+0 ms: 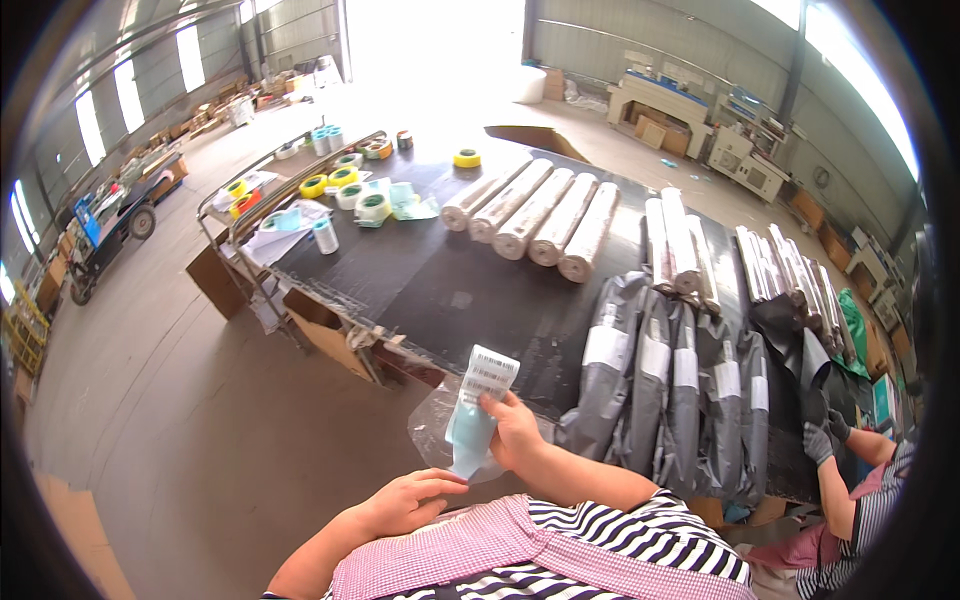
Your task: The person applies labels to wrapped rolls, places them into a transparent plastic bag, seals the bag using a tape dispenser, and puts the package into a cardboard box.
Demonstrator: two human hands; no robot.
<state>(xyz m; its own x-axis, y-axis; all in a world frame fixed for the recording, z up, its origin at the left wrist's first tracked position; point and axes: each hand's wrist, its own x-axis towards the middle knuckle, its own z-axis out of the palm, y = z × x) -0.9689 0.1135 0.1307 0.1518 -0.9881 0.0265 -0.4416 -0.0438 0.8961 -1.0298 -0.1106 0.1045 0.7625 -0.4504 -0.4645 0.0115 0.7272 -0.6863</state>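
Note:
A strip of white barcode labels (pixel 487 382) on pale blue backing paper (pixel 470 435) is held up in front of my body. My right hand (pixel 517 432) grips it along its right side, thumb on the front. At the strip's lower end, the fingertips of my left hand (pixel 408 502) close on the narrow tail; the thumb is partly hidden. A crumpled clear plastic bag (pixel 430 425) shows behind the strip, beside the table edge. Grey plastic-wrapped rolls with white labels (pixel 607 345) lie to the right of my right hand.
Wrapped rolls (pixel 545 245) lie on the black table (pixel 420 290), with more rolls (pixel 680 250) farther right. Tape rolls (pixel 373 207) and papers crowd the far left end. A metal rack (pixel 240 250) stands there. A co-worker's gloved hands (pixel 818 442) touch dark wrapping at right.

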